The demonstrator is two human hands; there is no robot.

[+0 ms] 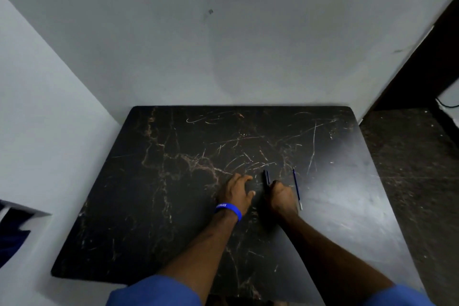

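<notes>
My right hand [282,195] grips a dark pen barrel [266,177] whose far end sticks out past my curled fingers, just above the black marble-patterned table [173,206]. My left hand [237,192], with a blue wristband [228,208], rests on the table beside it with fingers spread and holds nothing. A thin blue pen refill [296,189] lies on the table just right of my right hand, pointing away from me.
Grey walls close in behind and to the left of the table. A dark speckled floor [409,169] lies to the right, with a dark door frame [422,57] beyond. Something blue [10,238] sits low at the left edge.
</notes>
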